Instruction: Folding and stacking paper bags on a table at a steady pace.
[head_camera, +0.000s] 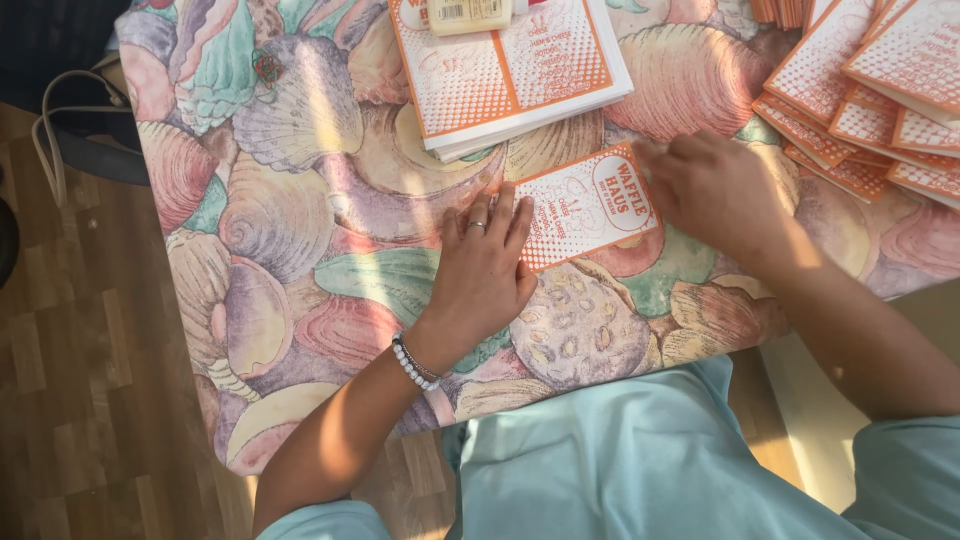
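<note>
On a bench (300, 230) covered with a cloth printed in large pastel seashells, a person seen from above works on a small orange-and-white printed paper sleeve (585, 205) lying flat near the middle of the near edge. The left hand (485, 270) rests palm down on the cloth, its fingers (497, 222) held close together and laid flat over the left edge of the sleeve; a ring sits on one finger and a beaded bracelet (413, 365) circles the wrist. The right hand (710, 185) lies over the sleeve's right end, knuckles up, with the fingers curled down onto the paper; whether they pinch it or only press it cannot be told, as the fingertips are blurred and partly hidden. Just beyond the sleeve, toward the far edge, lies a neat stack of larger sheets (515, 75) in the same orange pattern, with a pale yellowish object (468, 14) resting on top. At the far right, a loose fanned pile of folded sleeves (870, 100) overlaps itself. The person wears a light blue top (640, 460). Wooden flooring (80, 380) shows to the left.
</note>
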